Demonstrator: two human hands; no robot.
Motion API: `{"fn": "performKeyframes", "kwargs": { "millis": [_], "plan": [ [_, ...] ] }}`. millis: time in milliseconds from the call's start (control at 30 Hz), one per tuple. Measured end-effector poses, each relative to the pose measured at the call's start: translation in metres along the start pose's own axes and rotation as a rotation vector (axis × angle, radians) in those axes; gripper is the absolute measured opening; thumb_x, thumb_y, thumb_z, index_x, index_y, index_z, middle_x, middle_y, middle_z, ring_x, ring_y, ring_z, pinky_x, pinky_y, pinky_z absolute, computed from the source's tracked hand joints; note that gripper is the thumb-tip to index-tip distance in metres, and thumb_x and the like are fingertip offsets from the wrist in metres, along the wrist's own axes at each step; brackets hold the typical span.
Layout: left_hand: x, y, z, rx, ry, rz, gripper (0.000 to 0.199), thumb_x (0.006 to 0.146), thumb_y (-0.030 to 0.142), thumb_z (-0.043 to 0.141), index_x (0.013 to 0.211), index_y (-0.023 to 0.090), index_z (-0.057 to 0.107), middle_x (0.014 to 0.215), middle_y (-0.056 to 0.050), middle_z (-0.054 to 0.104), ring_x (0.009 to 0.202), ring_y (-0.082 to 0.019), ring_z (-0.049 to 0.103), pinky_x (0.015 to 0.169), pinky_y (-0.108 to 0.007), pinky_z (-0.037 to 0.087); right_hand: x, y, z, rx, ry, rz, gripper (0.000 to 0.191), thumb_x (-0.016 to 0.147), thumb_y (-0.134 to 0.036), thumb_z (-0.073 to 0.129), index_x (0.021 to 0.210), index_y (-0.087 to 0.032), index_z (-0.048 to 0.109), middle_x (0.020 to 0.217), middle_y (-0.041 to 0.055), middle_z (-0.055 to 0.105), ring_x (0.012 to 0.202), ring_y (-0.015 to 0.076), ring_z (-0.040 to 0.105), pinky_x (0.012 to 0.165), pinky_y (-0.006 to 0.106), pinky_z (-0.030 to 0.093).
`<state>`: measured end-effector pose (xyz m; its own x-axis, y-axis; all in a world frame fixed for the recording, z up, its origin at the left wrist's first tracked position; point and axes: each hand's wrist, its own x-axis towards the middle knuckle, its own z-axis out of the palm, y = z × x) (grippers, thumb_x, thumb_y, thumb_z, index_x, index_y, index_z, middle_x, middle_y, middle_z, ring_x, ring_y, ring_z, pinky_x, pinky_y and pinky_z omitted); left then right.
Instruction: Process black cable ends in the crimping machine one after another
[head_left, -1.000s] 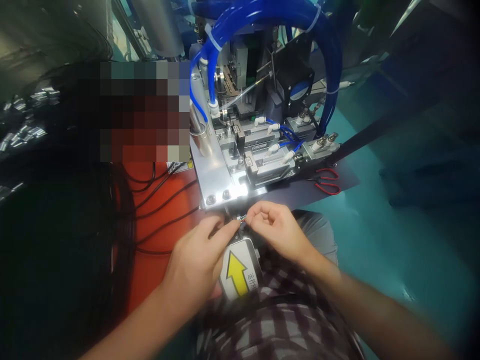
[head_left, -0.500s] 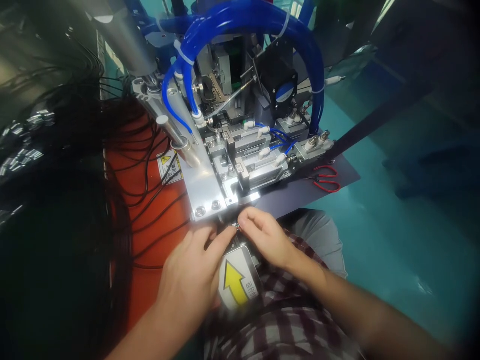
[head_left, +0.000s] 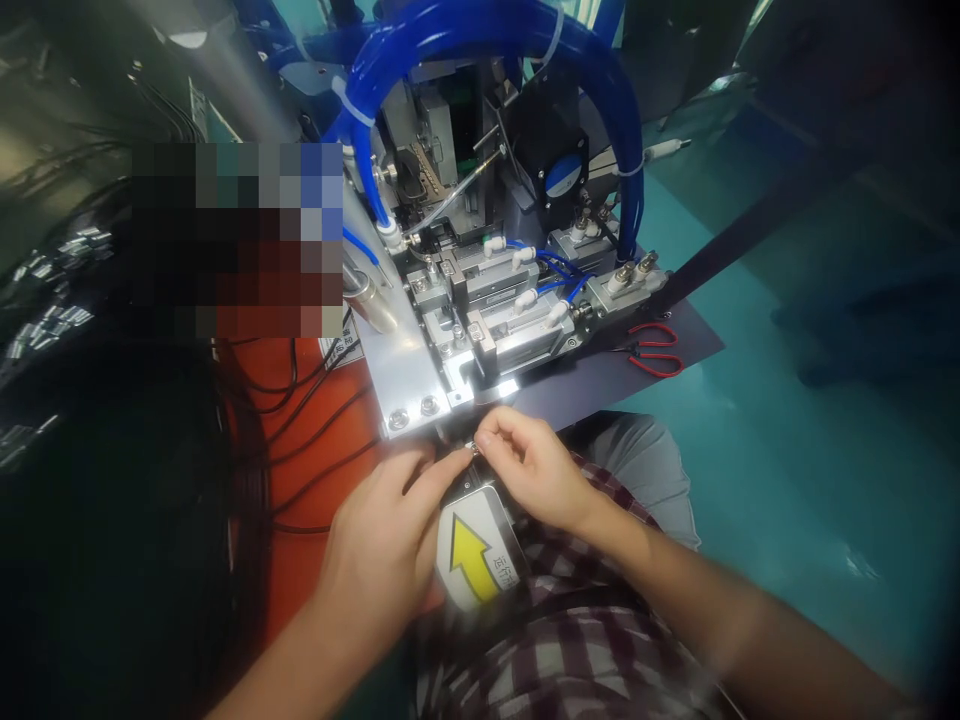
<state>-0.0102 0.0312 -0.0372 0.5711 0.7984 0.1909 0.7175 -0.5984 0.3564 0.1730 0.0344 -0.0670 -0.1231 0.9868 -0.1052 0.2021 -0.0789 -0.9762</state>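
Note:
Just below the front edge of a silver metal plate point(head_left: 397, 385), my two hands meet at a small shiny metal piece point(head_left: 473, 449) too tiny to name. My right hand point(head_left: 529, 465) is closed, thumb and index finger pinched at that piece. From the other side, the thumb of my left hand point(head_left: 390, 530) reaches to it; the remaining left fingers curl under and are partly hidden. Below my fingertips sits a white label with a yellow arrow point(head_left: 471, 555), on a machine part near my lap.
Pneumatic slides point(head_left: 517, 325) with thick blue hoses point(head_left: 630, 110) stand behind my hands. Red-handled scissors point(head_left: 655, 350) lie on a grey surface at right. Black cables point(head_left: 292, 440) cross an orange surface point(head_left: 315, 490) at left. A pixelated patch covers the upper left.
Both hands stay together at the small metal piece, with only slight finger shifts. The view has moved a little.

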Motion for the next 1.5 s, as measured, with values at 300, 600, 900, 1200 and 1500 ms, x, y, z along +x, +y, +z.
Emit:
{"fn": "performKeyframes", "kwargs": {
  "millis": [300, 600, 900, 1200, 1500],
  "plan": [
    [-0.0032, -0.0005, -0.0023, -0.098, 0.043, -0.016, 0.028, 0.091, 0.01, 0.045, 0.112, 0.016, 0.063, 0.091, -0.006, 0.058, 0.081, -0.016, 0.059, 0.069, -0.026, 0.052, 0.0006, 0.0052, 0.0025, 0.115, -0.017, 0.046, 0.019, 0.09, -0.03, 0.049, 0.074, -0.02, 0.049, 0.064, -0.0039, 0.042, 0.061, 0.0121, 0.042, 0.057, 0.024, 0.037],
    [-0.0001, 0.0022, -0.0056, 0.03, 0.023, 0.0, 0.027, 0.091, 0.011, 0.044, 0.109, 0.013, 0.065, 0.089, -0.008, 0.059, 0.084, -0.021, 0.058, 0.07, -0.032, 0.053, -0.0016, -0.004, -0.0038, -0.164, 0.008, -0.086, 0.019, 0.092, -0.025, 0.046, 0.074, -0.02, 0.047, 0.061, -0.005, 0.041, 0.057, 0.011, 0.039, 0.055, 0.025, 0.03],
    [-0.0001, -0.0017, -0.0052, -0.077, 0.01, -0.005, 0.028, 0.091, 0.009, 0.044, 0.109, 0.013, 0.065, 0.089, -0.007, 0.061, 0.082, -0.019, 0.058, 0.072, -0.03, 0.053, -0.0019, 0.0021, 0.0005, -0.002, -0.006, -0.032, 0.018, 0.093, -0.027, 0.045, 0.076, -0.02, 0.047, 0.068, -0.0027, 0.045, 0.063, 0.0122, 0.044, 0.059, 0.024, 0.035],
    [-0.0009, -0.0006, -0.0053, -0.053, 0.041, 0.013, 0.029, 0.09, 0.008, 0.043, 0.108, 0.012, 0.065, 0.089, -0.008, 0.063, 0.082, -0.019, 0.059, 0.07, -0.029, 0.052, -0.0005, -0.0004, -0.0025, -0.045, -0.023, -0.05, 0.018, 0.092, -0.026, 0.047, 0.075, -0.02, 0.047, 0.065, -0.0042, 0.043, 0.06, 0.0108, 0.041, 0.057, 0.023, 0.033],
    [0.0014, 0.0026, -0.0071, 0.119, 0.052, 0.028, 0.03, 0.089, 0.009, 0.044, 0.106, 0.014, 0.068, 0.086, -0.009, 0.06, 0.08, -0.023, 0.058, 0.059, -0.029, 0.049, -0.0013, 0.0031, -0.0024, -0.006, -0.024, -0.022, 0.02, 0.093, -0.028, 0.046, 0.075, -0.019, 0.048, 0.068, -0.0031, 0.046, 0.064, 0.0116, 0.044, 0.06, 0.024, 0.036]
  ]
}}
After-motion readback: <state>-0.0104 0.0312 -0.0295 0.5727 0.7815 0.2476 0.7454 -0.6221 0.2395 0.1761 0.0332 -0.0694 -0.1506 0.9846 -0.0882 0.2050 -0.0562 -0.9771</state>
